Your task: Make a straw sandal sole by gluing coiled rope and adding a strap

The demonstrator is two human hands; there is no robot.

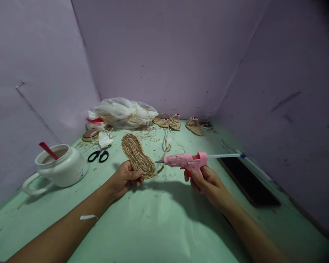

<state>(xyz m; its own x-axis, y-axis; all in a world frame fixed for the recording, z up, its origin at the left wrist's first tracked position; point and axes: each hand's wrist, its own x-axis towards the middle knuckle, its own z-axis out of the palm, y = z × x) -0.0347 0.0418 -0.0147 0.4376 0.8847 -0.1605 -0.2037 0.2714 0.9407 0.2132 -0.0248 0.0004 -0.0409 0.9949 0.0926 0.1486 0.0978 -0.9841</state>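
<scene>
My left hand (127,179) grips the lower end of a woven straw sandal sole (137,155), made of braided cord coiled in an oval. From the sole's lower right edge a loose braided cord (167,146) runs back across the table. Wrapped round the handle of a pink glue gun (186,160), my right hand (207,180) has its fingers near the red trigger. The gun's metal nozzle points left, at the sole's right edge; whether it touches cannot be made out. A long translucent glue stick (223,156) sticks out of the gun's back.
A white pot (63,171) with a red-handled tool stands at left, beside black-handled scissors (98,156). Plastic bags (123,113) and finished straw sandals (194,126) lie along the back wall. A dark phone-like slab (249,180) lies at right.
</scene>
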